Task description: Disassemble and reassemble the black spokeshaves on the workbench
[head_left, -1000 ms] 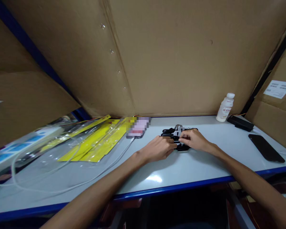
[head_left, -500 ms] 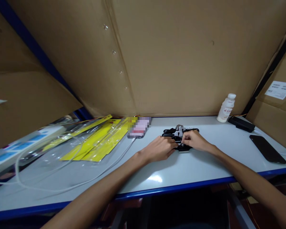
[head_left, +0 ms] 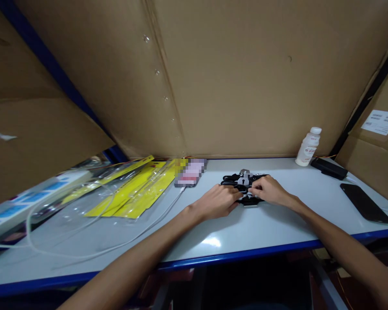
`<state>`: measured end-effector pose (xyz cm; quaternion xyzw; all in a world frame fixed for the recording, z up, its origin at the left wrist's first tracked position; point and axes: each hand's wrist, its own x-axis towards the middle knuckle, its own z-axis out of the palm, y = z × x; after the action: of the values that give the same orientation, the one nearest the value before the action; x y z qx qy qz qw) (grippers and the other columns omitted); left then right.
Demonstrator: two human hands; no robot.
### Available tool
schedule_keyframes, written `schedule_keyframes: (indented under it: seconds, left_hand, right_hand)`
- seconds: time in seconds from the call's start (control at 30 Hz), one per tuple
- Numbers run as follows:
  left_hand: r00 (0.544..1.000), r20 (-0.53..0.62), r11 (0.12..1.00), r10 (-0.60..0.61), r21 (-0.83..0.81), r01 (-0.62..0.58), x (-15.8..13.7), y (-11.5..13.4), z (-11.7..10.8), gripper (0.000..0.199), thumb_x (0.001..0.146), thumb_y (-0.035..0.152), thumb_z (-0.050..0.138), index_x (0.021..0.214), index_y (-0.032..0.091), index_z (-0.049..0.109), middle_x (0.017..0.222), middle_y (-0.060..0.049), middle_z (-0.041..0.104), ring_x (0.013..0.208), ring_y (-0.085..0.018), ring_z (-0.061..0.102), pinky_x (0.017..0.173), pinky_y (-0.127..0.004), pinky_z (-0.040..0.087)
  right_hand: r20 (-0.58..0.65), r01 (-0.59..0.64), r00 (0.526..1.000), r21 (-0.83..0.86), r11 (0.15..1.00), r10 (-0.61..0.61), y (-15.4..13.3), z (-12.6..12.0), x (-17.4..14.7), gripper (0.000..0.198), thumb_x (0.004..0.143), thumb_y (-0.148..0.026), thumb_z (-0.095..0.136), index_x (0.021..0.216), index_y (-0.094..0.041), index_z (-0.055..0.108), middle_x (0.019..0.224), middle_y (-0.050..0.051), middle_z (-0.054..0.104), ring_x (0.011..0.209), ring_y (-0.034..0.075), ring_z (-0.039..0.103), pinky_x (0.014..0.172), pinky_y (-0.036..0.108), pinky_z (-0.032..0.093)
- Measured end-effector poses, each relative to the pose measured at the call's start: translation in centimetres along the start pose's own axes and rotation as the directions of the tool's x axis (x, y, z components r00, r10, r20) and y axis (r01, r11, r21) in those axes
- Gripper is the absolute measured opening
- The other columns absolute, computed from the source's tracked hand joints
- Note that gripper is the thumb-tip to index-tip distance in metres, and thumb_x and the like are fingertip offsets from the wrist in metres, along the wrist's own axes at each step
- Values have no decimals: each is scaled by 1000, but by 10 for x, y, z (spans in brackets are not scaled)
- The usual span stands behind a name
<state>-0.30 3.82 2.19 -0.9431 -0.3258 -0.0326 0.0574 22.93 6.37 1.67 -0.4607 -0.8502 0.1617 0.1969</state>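
- Tools: a cluster of black-and-silver tools (head_left: 245, 181) lies on the bench (head_left: 294, 224), left of the bottle (head_left: 308, 147) and nearer the wearer; its place relative to the bottle is unchanged from one second earlier.
- Left hand (head_left: 217, 201): the farther of the two from the bottle; fingers curled and pressed together over the tools' near-left side, much as before. Whether they pinch anything cannot be told.
- Right hand (head_left: 270, 190): the nearer to the bottle; thumb and index finger bent toward each other at the tools. Contact is small and blurred, so a pinch is probable but unconfirmed.
- Change: the right fingertips have shifted slightly toward the bottle's side, widening the gap between the hands.
- Surroundings: black phone (head_left: 365, 203), nearer the wearer than the bottle and rightward; yellow packages (head_left: 126, 193), far left of it.
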Motion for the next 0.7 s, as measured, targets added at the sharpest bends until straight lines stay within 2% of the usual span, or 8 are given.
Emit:
schedule_keyframes:
  seconds: [0.2,0.37,0.43,0.6,0.7]
  left_hand:
    - [1000,8,1000,22,2,-22,0,-1,1,15,99,18,59,105,19,73,101,-7,75,91,-23,70,68,-30,49]
    - [1000,8,1000,22,7,-22,0,-2,3,16,99,18,60,106,18,74,100,-7,75,89,-23,71,67,-31,49]
    - [1000,7,1000,23,7,-23,0,-2,4,17,99,18,60,108,19,74,100,-7,75,90,-23,71,68,-31,50]
    - [999,4,999,32,-2,-32,0,-3,3,17,98,17,60,107,19,74,101,-7,75,91,-23,71,71,-32,51]
    - [999,1,999,39,-6,-39,0,-3,3,17,98,17,59,105,19,74,101,-7,75,91,-23,71,71,-32,52]
  right_hand:
    - [82,43,995,85,995,-50,-6,-4,-2,32,93,-26,62,65,-16,74,54,-4,53,54,10,41,58,27,25]
    - [88,63,993,108,992,-73,-11,-3,-2,41,94,-32,62,58,-15,69,53,-7,33,55,9,30,58,26,20]
    - [69,63,995,93,994,-69,-10,-2,-2,43,95,-32,61,56,-15,67,54,-8,30,56,9,28,59,27,19]
    - [6,35,999,21,999,-36,-4,-3,-2,40,96,-29,59,58,-17,67,53,-6,40,56,11,32,60,29,20]
    - [27,35,999,11,999,-35,-5,-4,-2,39,95,-28,60,59,-17,68,52,-5,45,54,11,35,59,29,20]
